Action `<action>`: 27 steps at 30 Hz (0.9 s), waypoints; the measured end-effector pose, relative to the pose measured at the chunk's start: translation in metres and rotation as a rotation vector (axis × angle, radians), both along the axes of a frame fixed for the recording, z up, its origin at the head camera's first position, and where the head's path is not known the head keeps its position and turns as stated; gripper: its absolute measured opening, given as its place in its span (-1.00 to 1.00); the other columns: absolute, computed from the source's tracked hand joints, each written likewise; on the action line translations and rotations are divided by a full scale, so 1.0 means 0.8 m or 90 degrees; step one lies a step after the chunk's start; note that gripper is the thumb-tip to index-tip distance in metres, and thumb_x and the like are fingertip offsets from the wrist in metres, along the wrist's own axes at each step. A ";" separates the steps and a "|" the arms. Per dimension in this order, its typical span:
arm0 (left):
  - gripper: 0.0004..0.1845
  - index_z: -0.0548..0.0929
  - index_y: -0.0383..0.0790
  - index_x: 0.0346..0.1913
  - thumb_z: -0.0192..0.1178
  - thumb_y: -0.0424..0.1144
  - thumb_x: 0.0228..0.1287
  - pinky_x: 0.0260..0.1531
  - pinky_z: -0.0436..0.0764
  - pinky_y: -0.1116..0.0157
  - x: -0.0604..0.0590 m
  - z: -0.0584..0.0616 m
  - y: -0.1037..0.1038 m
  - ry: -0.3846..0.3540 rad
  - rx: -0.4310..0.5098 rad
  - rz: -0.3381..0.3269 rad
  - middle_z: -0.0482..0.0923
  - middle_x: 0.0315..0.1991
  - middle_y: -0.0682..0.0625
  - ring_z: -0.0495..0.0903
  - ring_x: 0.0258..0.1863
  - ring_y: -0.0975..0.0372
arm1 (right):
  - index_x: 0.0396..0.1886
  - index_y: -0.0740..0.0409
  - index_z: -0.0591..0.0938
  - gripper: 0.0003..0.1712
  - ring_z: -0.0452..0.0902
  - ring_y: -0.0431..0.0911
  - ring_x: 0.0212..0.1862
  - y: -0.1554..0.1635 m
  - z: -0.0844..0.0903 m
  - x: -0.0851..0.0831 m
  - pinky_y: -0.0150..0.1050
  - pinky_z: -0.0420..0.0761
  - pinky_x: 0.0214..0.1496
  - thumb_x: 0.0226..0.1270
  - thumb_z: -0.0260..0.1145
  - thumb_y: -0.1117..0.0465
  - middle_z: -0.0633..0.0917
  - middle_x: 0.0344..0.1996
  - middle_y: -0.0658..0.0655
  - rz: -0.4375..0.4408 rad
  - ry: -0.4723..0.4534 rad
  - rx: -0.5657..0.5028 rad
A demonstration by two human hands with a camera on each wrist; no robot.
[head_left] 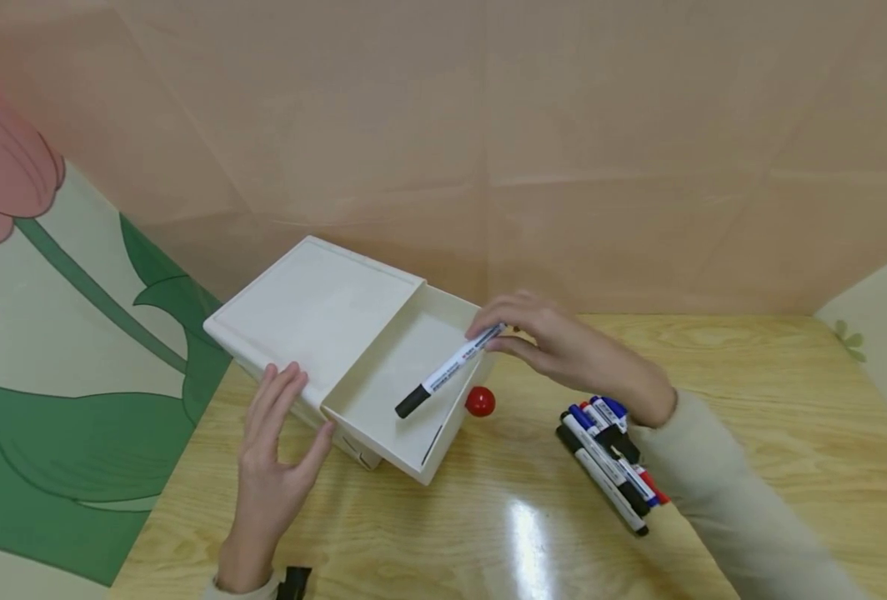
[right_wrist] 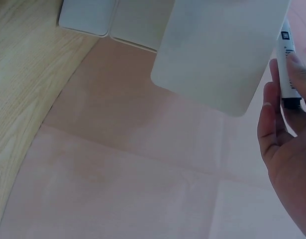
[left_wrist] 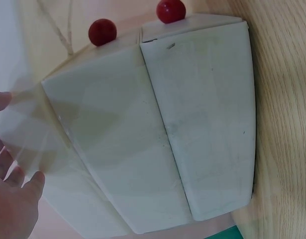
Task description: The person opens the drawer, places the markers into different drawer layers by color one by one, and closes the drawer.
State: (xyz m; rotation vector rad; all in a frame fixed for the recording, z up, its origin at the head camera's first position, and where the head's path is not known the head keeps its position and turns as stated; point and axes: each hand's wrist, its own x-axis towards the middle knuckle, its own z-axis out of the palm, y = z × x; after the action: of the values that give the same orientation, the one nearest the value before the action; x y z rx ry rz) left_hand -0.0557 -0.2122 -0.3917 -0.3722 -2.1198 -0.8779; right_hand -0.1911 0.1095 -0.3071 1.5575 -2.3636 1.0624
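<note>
A white drawer box [head_left: 316,308] stands on the wooden table with its upper drawer [head_left: 372,440] pulled out. My right hand [head_left: 498,332] pinches the back end of a white marker with a black cap [head_left: 447,372], holding it slanted over the open drawer, cap end lowest. My left hand [head_left: 304,404] rests with straight fingers on the box's near corner, thumb by the drawer's side. The left wrist view shows the box [left_wrist: 192,124] side-on with my left hand [left_wrist: 16,149] against it. The right wrist view shows my right hand [right_wrist: 284,84] on the marker [right_wrist: 286,50].
A red ball knob [head_left: 479,402] sticks out below the open drawer; two red knobs [left_wrist: 102,31] [left_wrist: 170,10] show from the left wrist. A pile of several black, blue and red markers [head_left: 608,458] lies under my right forearm. A pink wall stands behind the table.
</note>
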 end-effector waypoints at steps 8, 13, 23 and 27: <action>-0.40 0.50 -0.41 0.29 0.23 -0.07 0.32 0.60 0.12 0.20 -0.002 0.000 0.000 0.009 -0.002 -0.004 0.44 0.32 -0.33 0.20 0.50 -0.08 | -0.06 0.06 0.67 -0.75 0.57 -0.15 0.04 -0.007 -0.001 -0.002 -0.13 0.60 0.17 0.29 0.36 0.37 0.70 -0.06 -0.05 0.006 0.007 0.044; -0.40 0.50 -0.40 0.29 0.23 -0.05 0.32 0.60 0.11 0.20 -0.003 0.000 0.001 0.008 -0.004 -0.003 0.44 0.32 -0.33 0.19 0.51 -0.06 | -0.06 0.00 0.67 -0.78 0.56 -0.19 0.02 -0.011 0.002 -0.003 -0.10 0.53 0.19 0.32 0.35 0.29 0.70 -0.07 -0.10 0.013 -0.003 0.074; -0.38 0.50 -0.41 0.29 0.17 0.03 0.38 0.60 0.11 0.21 -0.006 -0.001 0.003 0.011 -0.007 -0.002 0.44 0.32 -0.33 0.20 0.50 -0.08 | -0.06 -0.04 0.71 -0.80 0.52 -0.16 -0.01 -0.015 0.005 -0.004 -0.12 0.42 0.10 0.34 0.34 0.24 0.65 -0.09 -0.09 -0.014 -0.014 0.114; -0.40 0.50 -0.40 0.29 0.23 -0.07 0.32 0.60 0.12 0.20 -0.007 -0.002 0.003 0.010 -0.002 -0.003 0.45 0.32 -0.32 0.20 0.50 -0.08 | -0.05 -0.01 0.71 -0.78 0.52 -0.15 -0.01 -0.016 0.005 -0.004 -0.13 0.38 0.09 0.34 0.34 0.24 0.66 -0.09 -0.08 -0.026 -0.014 0.120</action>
State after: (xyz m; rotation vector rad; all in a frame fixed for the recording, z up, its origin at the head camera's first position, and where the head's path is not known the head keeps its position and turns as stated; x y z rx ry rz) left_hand -0.0614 -0.2099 -0.3931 -0.3854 -2.1068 -0.8710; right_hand -0.1942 0.0966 -0.3028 1.5549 -2.5650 0.8745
